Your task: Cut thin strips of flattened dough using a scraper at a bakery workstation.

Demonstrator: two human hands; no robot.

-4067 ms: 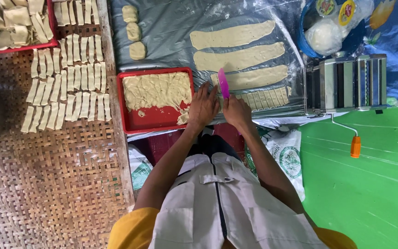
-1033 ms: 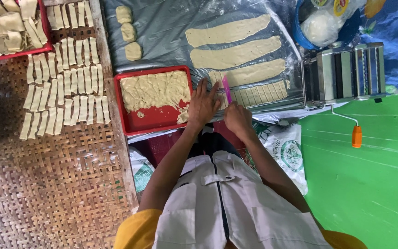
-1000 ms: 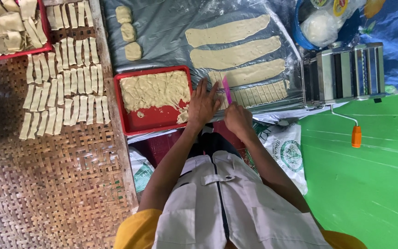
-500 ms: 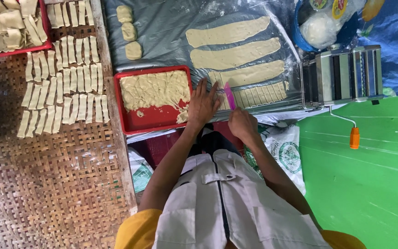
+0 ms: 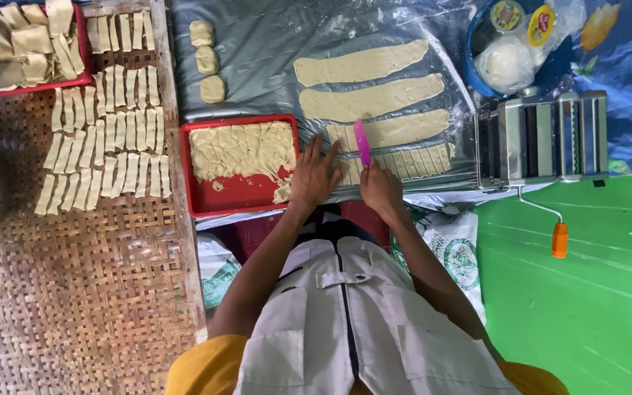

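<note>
My right hand (image 5: 380,189) grips a pink knife (image 5: 362,142), whose blade points away from me over a long flat dough strip (image 5: 396,129). Fingers spread, my left hand (image 5: 314,175) presses on the near left end of the dough on the grey plastic sheet (image 5: 272,51). A row of cut dough pieces (image 5: 411,162) lies just right of the knife. Two more uncut dough strips (image 5: 363,64) lie farther away.
A red tray (image 5: 239,196) with a layer of dough sits left of my left hand. Several cut strips (image 5: 100,146) lie on a woven mat (image 5: 74,292). A metal pasta roller (image 5: 543,135) with an orange-handled crank (image 5: 559,240) stands at right, three dough lumps (image 5: 208,60) at the back.
My right hand has shifted the pink knife a little from cut to cut along the near dough strip. My left hand stays pressed beside the red tray.
</note>
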